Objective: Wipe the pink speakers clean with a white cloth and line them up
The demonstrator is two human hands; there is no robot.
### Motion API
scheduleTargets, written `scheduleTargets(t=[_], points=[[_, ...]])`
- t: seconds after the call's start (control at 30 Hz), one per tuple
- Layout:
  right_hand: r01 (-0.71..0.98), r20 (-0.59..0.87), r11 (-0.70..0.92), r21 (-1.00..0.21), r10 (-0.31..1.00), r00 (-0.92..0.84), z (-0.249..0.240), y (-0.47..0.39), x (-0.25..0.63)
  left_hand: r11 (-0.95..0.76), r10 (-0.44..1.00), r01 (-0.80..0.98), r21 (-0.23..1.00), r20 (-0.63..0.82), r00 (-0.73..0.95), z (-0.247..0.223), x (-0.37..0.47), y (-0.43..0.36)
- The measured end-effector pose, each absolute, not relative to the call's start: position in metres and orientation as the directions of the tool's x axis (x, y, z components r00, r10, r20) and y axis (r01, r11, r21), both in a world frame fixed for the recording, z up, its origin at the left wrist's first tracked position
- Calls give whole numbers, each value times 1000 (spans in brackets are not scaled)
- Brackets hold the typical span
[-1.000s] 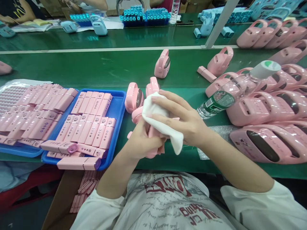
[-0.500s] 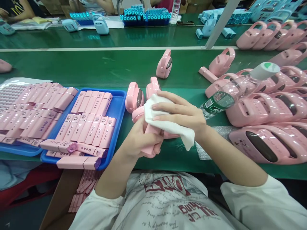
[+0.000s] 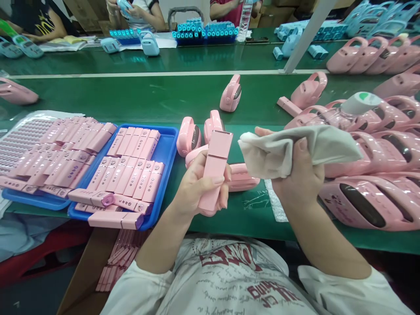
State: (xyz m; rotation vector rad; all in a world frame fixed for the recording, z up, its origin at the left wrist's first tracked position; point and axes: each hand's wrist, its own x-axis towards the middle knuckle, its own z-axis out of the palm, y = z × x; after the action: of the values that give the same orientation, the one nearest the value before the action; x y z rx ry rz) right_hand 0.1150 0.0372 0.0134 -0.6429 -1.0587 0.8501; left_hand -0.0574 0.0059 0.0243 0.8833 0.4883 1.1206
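My left hand (image 3: 193, 186) is closed around a pink oblong stick (image 3: 218, 164), which tilts upward with a plain face and a dark seam across it towards me. My right hand (image 3: 300, 181) grips a bunched white cloth (image 3: 328, 146) at chest height, apart from the stick, with the thumb over the fabric. Just beyond my left hand stand pink handled cases with dark windows, one upright case (image 3: 188, 136) at the left. Another pink case (image 3: 242, 178) lies between my hands, partly hidden by the left one.
At the left, a blue tray (image 3: 170, 148) holds rows of similar pink sticks beside another loaded tray. Pink handled cases (image 3: 367, 201) crowd the right side, near a plastic bottle (image 3: 362, 104). A grey post (image 3: 303, 39) rises from the green table (image 3: 131, 94). Other people sit opposite.
My right hand has drawn the cloth off the stick and to the right, uncovering the stick in my left hand. At the far left, more of a pink case shows on the table.
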Motion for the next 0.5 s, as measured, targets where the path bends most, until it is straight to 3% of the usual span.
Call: scheduleTargets(t=[0.33,0.43,0.5], points=[[-352,436,536,-768,839,325,21,44,101,136,980,-541,830,-30,199,34,-50,0],[-120,691,695,-709,719,82,21,40,93,182,980,-532,827,-111,164,41,-40,0],[40,836,848,-528,527,-151,17,31,88,181,983,-473,862,-149,104,41,-37,-2]])
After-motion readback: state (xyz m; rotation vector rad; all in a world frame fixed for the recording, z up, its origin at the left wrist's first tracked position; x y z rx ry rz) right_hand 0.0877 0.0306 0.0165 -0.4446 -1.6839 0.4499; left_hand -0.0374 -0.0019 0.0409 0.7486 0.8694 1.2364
